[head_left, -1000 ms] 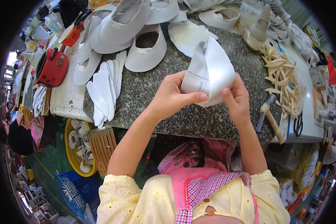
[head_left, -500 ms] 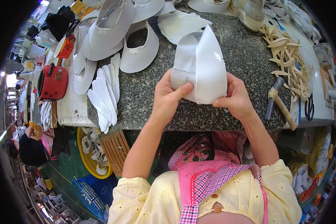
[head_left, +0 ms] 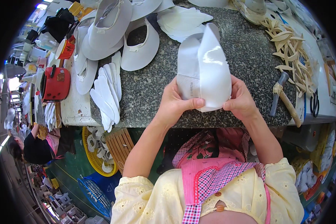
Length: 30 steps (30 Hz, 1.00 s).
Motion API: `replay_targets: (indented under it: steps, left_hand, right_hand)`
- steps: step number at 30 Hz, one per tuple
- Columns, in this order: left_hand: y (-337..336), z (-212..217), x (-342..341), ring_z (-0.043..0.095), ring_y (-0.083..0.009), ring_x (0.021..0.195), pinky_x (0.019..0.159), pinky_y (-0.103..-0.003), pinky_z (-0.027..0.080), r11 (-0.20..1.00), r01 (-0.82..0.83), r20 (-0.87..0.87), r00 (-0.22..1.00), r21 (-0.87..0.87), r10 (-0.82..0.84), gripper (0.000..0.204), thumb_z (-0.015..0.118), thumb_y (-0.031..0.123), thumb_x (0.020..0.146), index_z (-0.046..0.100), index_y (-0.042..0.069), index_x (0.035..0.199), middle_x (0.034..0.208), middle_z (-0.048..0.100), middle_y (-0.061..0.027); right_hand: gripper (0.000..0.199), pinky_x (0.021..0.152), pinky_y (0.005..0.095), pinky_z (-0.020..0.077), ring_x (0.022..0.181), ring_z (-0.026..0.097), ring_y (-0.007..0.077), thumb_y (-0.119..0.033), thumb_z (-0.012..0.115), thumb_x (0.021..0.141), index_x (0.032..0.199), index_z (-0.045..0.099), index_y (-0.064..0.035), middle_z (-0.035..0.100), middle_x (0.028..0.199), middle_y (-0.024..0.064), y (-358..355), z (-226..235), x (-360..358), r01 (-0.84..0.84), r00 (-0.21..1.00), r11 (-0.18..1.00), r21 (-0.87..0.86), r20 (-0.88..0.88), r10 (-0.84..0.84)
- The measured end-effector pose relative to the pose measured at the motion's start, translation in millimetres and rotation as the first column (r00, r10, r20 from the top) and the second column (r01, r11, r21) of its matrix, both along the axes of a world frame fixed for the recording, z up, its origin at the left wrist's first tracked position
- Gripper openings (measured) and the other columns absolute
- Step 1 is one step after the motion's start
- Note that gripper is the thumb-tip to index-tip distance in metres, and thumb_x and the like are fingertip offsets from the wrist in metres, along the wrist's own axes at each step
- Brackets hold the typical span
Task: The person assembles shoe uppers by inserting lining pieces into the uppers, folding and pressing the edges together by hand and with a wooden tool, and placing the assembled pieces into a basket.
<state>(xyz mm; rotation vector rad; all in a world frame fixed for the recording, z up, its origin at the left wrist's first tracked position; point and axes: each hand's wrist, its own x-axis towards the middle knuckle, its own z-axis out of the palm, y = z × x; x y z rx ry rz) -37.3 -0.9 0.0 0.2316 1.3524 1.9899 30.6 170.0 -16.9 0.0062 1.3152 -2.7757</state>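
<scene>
A white shoe upper, smooth outside with a pale grey lining, is held up over the near part of the stone-topped bench. My left hand grips its lining side, thumb lying across the lower edge. On the other side my right hand pinches the lower corner between thumb and fingers. The upper's two sides stand up and meet near the top. White shoe uppers lie heaped at the far left. A pile of white insole-shaped pieces lies left of my hands, and white sheet pieces lie beyond the upper.
A hammer with a wooden handle lies to the right, near tan crescent strips and black scissors. On the left stands a red pot. Below the bench are a yellow basket and a blue basket. Another person is at far left.
Both hands have come slightly nearer with the upper, which has turned a little. Its white side faces up more. The whole view has shifted slightly.
</scene>
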Motion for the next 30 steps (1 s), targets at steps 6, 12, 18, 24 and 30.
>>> replay_targets:
  steps: [6,12,18,24,30]
  left_hand:
    - [1,25,-14,0.054,-0.0113,0.09,0.078,-0.028,0.045,0.997,0.075,-0.443,0.894,0.013,-0.061,0.053,0.077,0.008,0.059,0.051,-0.001,0.104,0.097,0.059,-0.0061]
    - [-16,-32,-37,0.053,-0.0181,0.096,0.083,-0.034,0.033,0.889,0.131,-0.881,0.135,-0.438,-0.454,0.026,0.07,0.005,0.054,0.064,0.012,0.078,0.093,0.061,-0.0001]
    - [-23,-19,-25,0.048,-0.0204,0.109,0.091,-0.04,0.03,0.708,0.034,-0.703,0.093,-0.706,-0.705,0.021,0.071,0.02,0.062,0.064,0.019,0.082,0.11,0.058,0.0062]
    - [-21,-41,-29,0.054,-0.0216,0.096,0.086,-0.041,0.033,0.831,0.033,-0.826,0.09,-0.555,-0.556,0.038,0.07,0.01,0.052,0.064,0.013,0.089,0.094,0.061,-0.0053]
    - [-18,-11,-25,0.053,-0.0174,0.09,0.071,-0.037,0.032,0.91,0.01,-0.909,0.035,-0.415,-0.415,0.031,0.072,0.022,0.054,0.055,0.013,0.078,0.079,0.057,0.0008]
  right_hand:
    - [0.048,0.079,0.0263,0.0444,0.09,0.056,0.0121,-0.004,0.075,0.06,0.1,0.049,0.0028,0.058,0.096,0.0059,17,26,-1,0.106,0.967,0.967,0.233,-0.25,-0.046]
    - [0.031,0.081,0.0381,0.0384,0.091,0.05,0.0265,-0.007,0.064,0.062,0.091,0.058,-0.0108,0.055,0.091,0.0077,17,-6,17,0.487,0.807,0.099,0.868,-0.49,0.329]
    - [0.027,0.075,0.0352,0.036,0.088,0.046,0.0225,-0.016,0.066,0.062,0.086,0.056,-0.0103,0.049,0.085,0.0032,16,-15,18,0.439,0.835,0.143,0.887,-0.462,0.298]
    - [0.022,0.072,0.0351,0.0364,0.085,0.045,0.021,-0.015,0.061,0.054,0.074,0.057,-0.0071,0.047,0.081,0.0036,15,-15,11,0.571,0.756,0.015,0.821,-0.532,0.381]
    - [0.026,0.073,0.0448,0.0412,0.083,0.056,0.031,-0.019,0.055,0.069,0.092,0.06,-0.0084,0.059,0.089,0.0112,3,-19,9,0.362,0.844,0.144,0.921,-0.39,0.369]
